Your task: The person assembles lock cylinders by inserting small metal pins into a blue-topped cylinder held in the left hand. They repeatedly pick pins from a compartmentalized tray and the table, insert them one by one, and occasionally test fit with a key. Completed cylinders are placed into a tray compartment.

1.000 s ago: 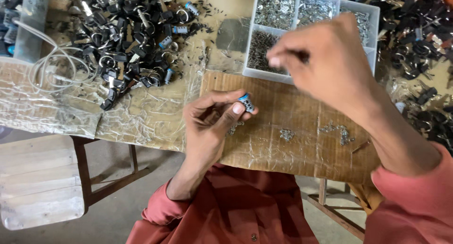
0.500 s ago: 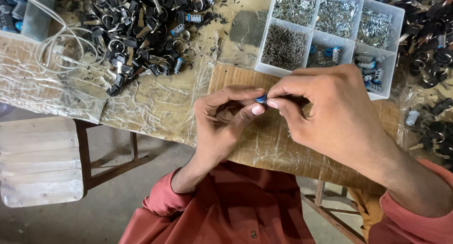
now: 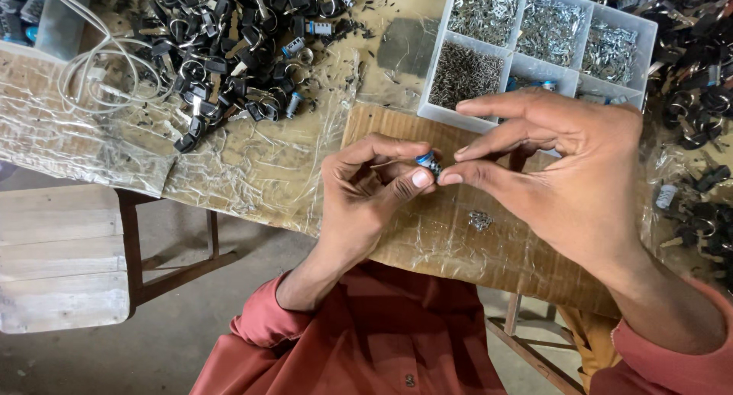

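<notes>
Left hand (image 3: 366,193) pinches 1 small blue-capped metal cylinder (image 3: 429,162) at frame centre; right hand (image 3: 565,174) closes fingertips on it. Upper right, white plastic compartment tray (image 3: 649,40) holds glinting metal parts. Crinkled plastic film (image 3: 237,166) covers cardboard.

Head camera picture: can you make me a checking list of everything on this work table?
Surface: wooden table under crinkled clear plastic, with a cardboard sheet below the hands.
Job's things: small blue-and-silver cylinder part pinched between both hands; tiny metal bits on the cardboard.
Clutter: heap of black and metal parts at upper left; more dark parts at right; white divided tray of small metal pieces.
Fingers: left hand grips the part with thumb and forefinger; right hand touches it with its fingertips.
Cables: white cord looped at upper left.
Surroundings: pale wooden bench, bare floor.
</notes>
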